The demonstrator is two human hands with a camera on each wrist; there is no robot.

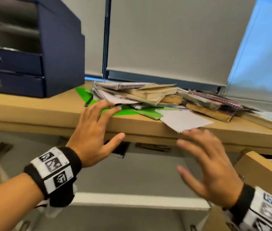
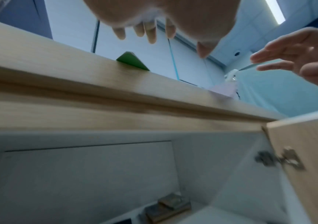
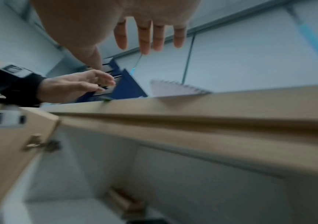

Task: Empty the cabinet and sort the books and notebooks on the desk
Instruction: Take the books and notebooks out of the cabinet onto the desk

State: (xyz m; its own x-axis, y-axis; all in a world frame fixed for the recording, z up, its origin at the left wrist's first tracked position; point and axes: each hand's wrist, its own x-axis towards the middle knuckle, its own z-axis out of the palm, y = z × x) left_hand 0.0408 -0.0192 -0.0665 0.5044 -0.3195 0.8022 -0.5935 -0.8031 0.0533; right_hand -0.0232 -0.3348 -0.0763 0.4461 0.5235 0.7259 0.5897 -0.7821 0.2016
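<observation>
Both hands empty, fingers spread: left hand [image 1: 95, 130] and right hand [image 1: 210, 167] at desk [image 1: 31, 104] edge, we judge poised to square the pile [image 1: 148, 95] overhanging the cabinet [image 1: 132, 172].

left wrist: black band [image 1: 53, 170] carrying white tags with square black-and-white markers
right wrist: matching black band [image 1: 258, 207], same tags
forearms: bare, no sleeves
</observation>
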